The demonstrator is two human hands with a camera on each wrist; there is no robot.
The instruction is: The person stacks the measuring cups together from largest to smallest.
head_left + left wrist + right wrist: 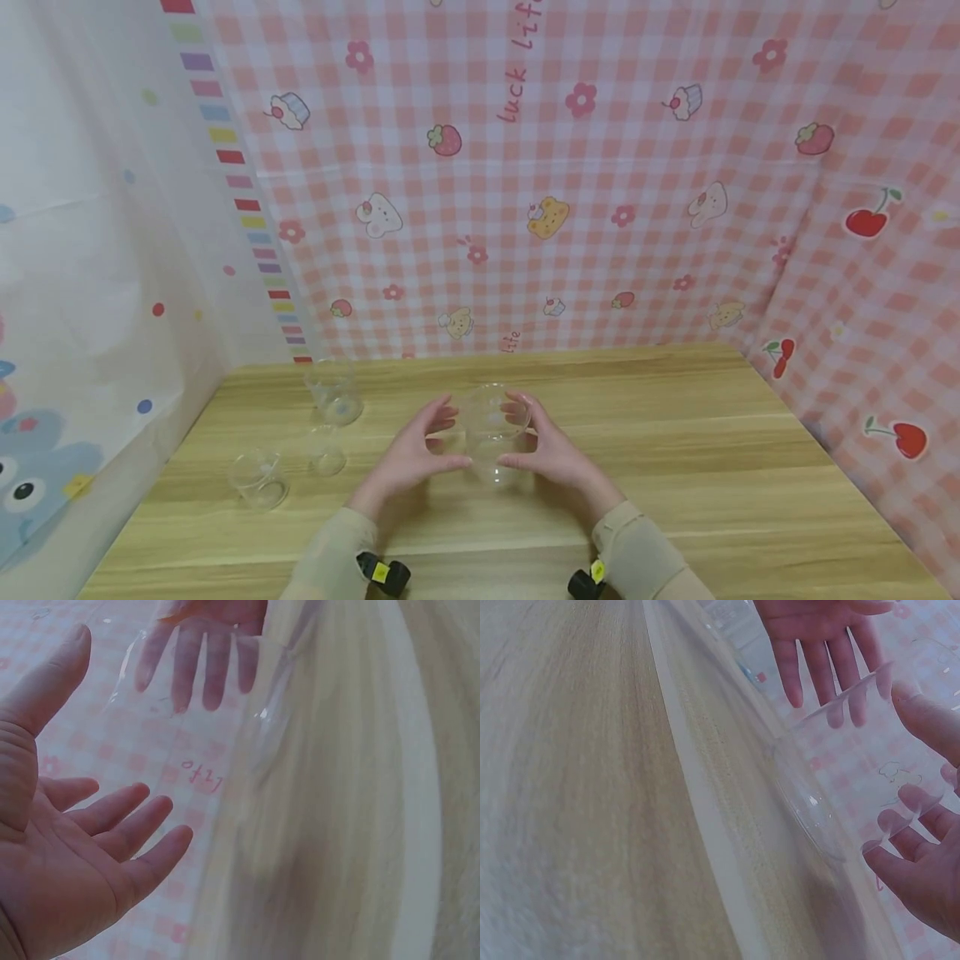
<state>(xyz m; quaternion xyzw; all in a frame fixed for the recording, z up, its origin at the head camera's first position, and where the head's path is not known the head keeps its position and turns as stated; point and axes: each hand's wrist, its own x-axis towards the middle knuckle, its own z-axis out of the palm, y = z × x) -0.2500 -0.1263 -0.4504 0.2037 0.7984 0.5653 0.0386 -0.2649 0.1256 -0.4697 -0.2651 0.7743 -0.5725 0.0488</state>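
A clear glass cup (491, 442) stands upright on the wooden table between both hands; its outline is faint. My left hand (420, 446) is at its left side, thumb and fingers spread apart. In the left wrist view the left palm (82, 862) faces the cup, with a gap between. At the right side is my right hand (555, 450), its thumb in front of the cup and its fingertips behind the wall. The right wrist view shows the right fingers (922, 844) extended along the cup's edge; whether they touch it is hard to tell.
Three more clear glass vessels are on the left of the table (675, 483): a tall one (337, 400) at the back, a small one (327, 454) nearer, and a wide one (258, 483) further left. A pink checked cloth (600, 250) hangs behind the table.
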